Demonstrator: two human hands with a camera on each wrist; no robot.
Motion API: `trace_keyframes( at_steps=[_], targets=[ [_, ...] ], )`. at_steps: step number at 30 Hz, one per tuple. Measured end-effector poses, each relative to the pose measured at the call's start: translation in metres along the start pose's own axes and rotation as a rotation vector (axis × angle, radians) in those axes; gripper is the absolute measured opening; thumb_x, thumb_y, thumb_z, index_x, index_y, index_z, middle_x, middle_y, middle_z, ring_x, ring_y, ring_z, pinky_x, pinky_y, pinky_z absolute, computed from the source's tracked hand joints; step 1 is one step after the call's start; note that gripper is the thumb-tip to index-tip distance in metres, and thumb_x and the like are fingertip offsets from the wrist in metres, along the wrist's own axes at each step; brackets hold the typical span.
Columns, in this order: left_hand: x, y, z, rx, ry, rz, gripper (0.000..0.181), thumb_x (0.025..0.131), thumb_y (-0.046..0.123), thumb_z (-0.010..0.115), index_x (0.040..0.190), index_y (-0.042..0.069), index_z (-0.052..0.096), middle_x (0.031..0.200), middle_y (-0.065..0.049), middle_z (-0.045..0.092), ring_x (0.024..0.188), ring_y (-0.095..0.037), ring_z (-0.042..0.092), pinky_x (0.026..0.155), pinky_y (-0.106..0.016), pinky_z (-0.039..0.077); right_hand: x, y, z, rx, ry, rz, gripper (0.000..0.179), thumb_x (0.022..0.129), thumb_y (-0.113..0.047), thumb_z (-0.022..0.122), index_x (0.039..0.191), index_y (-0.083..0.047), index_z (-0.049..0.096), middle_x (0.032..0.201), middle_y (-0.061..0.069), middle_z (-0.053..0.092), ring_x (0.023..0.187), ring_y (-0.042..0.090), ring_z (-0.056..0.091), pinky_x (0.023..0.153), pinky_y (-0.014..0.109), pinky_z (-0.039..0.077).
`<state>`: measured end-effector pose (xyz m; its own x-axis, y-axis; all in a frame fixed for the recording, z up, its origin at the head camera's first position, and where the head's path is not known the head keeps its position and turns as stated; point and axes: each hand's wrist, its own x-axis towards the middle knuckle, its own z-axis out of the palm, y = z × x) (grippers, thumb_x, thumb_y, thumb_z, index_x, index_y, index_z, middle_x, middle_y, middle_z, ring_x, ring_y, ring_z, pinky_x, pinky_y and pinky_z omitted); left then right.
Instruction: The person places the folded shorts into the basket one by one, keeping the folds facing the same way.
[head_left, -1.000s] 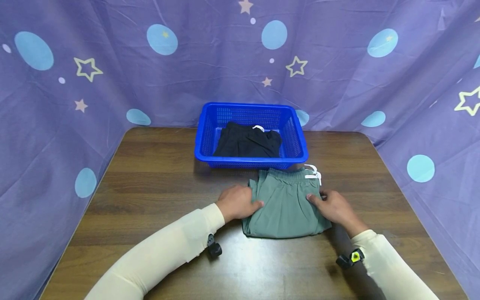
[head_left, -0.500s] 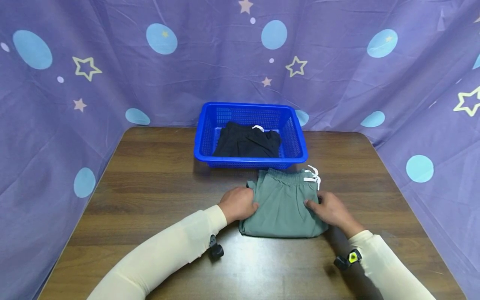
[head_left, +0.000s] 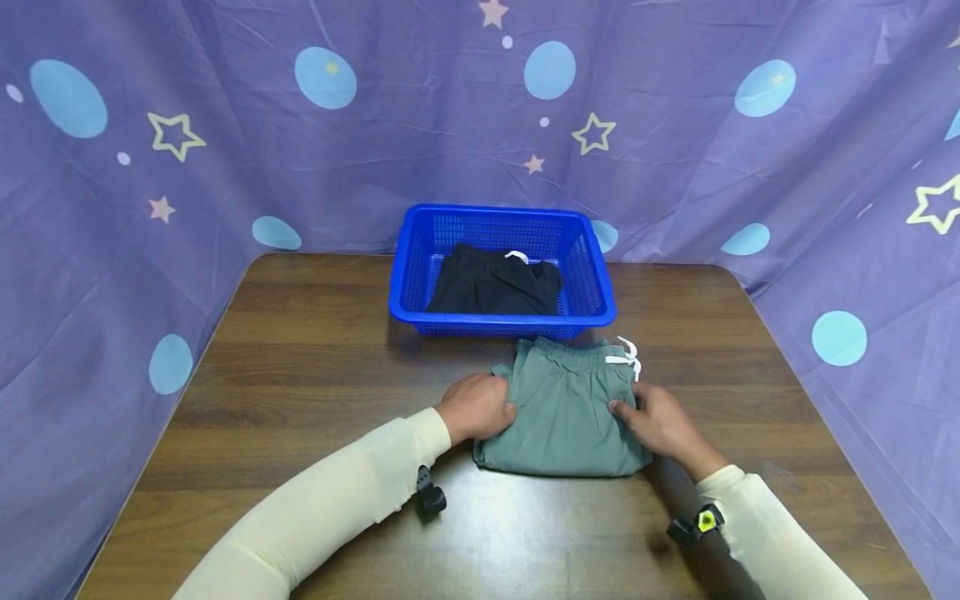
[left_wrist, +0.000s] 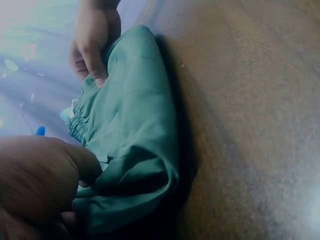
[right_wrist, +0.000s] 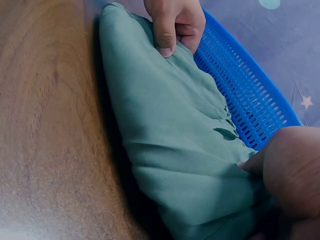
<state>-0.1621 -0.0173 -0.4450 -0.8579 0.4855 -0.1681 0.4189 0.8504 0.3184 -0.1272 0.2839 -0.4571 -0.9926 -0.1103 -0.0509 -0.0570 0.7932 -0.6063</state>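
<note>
Folded green drawstring pants [head_left: 566, 421] lie on the table, elastic waistband toward the basket and white cord [head_left: 624, 358] at the waistband's right end. My left hand [head_left: 476, 406] grips their left side edge, thumb on top and fingers tucked under the cloth. At the opposite edge my right hand [head_left: 663, 423] pinches the cloth below the cord, its thumb on the upper face. In the left wrist view the layers of the green pants [left_wrist: 140, 110] gape a little near my left hand. The right wrist view shows a smooth rounded fold along the near side.
A blue plastic basket [head_left: 502, 320] stands just behind the pants, with a folded black garment [head_left: 495, 285] with a white cord inside. The wooden table [head_left: 315, 367] reaches back to a purple curtain [head_left: 450, 125] with stars and blue dots.
Both hands have shifted slightly left with the green pants between them, and the pants' near left corner has moved left. The basket stays where it was.
</note>
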Motion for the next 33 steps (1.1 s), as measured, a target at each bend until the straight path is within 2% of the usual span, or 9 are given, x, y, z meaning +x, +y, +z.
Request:
trace_keyframes(
  at_steps=[4, 8, 11, 15, 20, 33],
  targets=[
    [-0.002, 0.0, -0.005, -0.017, -0.005, 0.03, 0.028, 0.093, 0.027, 0.063, 0.068, 0.016, 0.056, 0.07, -0.002, 0.058, 0.068, -0.021, 0.06, 0.063, -0.042, 0.052, -0.003, -0.002, -0.002, 0.01, 0.039, -0.026, 0.015, 0.096, -0.017, 0.069, 0.1, -0.002, 0.071, 0.089, 0.01, 0.071, 0.082, 0.023, 0.063, 0.075, 0.045, 0.051],
    [-0.006, 0.002, -0.014, -0.042, -0.014, 0.026, 0.028, 0.093, 0.029, 0.063, 0.07, 0.017, 0.055, 0.068, -0.001, 0.055, 0.065, -0.019, 0.056, 0.06, -0.043, 0.051, -0.007, -0.005, -0.007, 0.027, 0.072, -0.045, 0.015, 0.095, -0.018, 0.07, 0.099, -0.004, 0.072, 0.088, 0.008, 0.071, 0.082, 0.022, 0.062, 0.075, 0.044, 0.05],
    [-0.008, 0.003, -0.021, -0.054, -0.011, 0.024, 0.027, 0.093, 0.03, 0.064, 0.071, 0.017, 0.054, 0.068, -0.001, 0.054, 0.064, -0.02, 0.056, 0.059, -0.043, 0.05, -0.01, -0.008, -0.011, 0.053, 0.074, -0.042, 0.015, 0.096, -0.019, 0.071, 0.098, -0.004, 0.071, 0.082, 0.004, 0.069, 0.077, 0.019, 0.06, 0.07, 0.04, 0.049],
    [-0.01, 0.004, -0.029, -0.064, 0.006, 0.058, 0.026, 0.093, 0.029, 0.064, 0.072, 0.017, 0.054, 0.067, 0.0, 0.054, 0.067, -0.022, 0.059, 0.062, -0.043, 0.051, -0.016, -0.013, -0.019, 0.072, 0.077, -0.03, 0.018, 0.096, -0.02, 0.071, 0.1, -0.003, 0.071, 0.079, 0.001, 0.068, 0.072, 0.017, 0.057, 0.065, 0.037, 0.047],
    [-0.014, 0.005, -0.039, -0.067, 0.021, 0.096, 0.027, 0.092, 0.029, 0.065, 0.071, 0.017, 0.054, 0.067, 0.001, 0.055, 0.071, -0.023, 0.062, 0.066, -0.042, 0.051, -0.02, -0.022, -0.027, 0.065, 0.099, -0.044, 0.019, 0.095, -0.021, 0.072, 0.101, -0.003, 0.072, 0.081, 0.002, 0.07, 0.074, 0.016, 0.059, 0.067, 0.037, 0.048],
    [-0.028, 0.006, -0.065, -0.1, 0.019, 0.131, 0.029, 0.091, 0.027, 0.065, 0.068, 0.016, 0.052, 0.065, 0.001, 0.053, 0.065, -0.017, 0.057, 0.064, -0.039, 0.05, -0.025, -0.038, -0.04, 0.048, 0.096, -0.064, 0.013, 0.095, -0.021, 0.072, 0.095, -0.008, 0.072, 0.081, 0.0, 0.07, 0.075, 0.017, 0.06, 0.069, 0.037, 0.048]
  ],
)
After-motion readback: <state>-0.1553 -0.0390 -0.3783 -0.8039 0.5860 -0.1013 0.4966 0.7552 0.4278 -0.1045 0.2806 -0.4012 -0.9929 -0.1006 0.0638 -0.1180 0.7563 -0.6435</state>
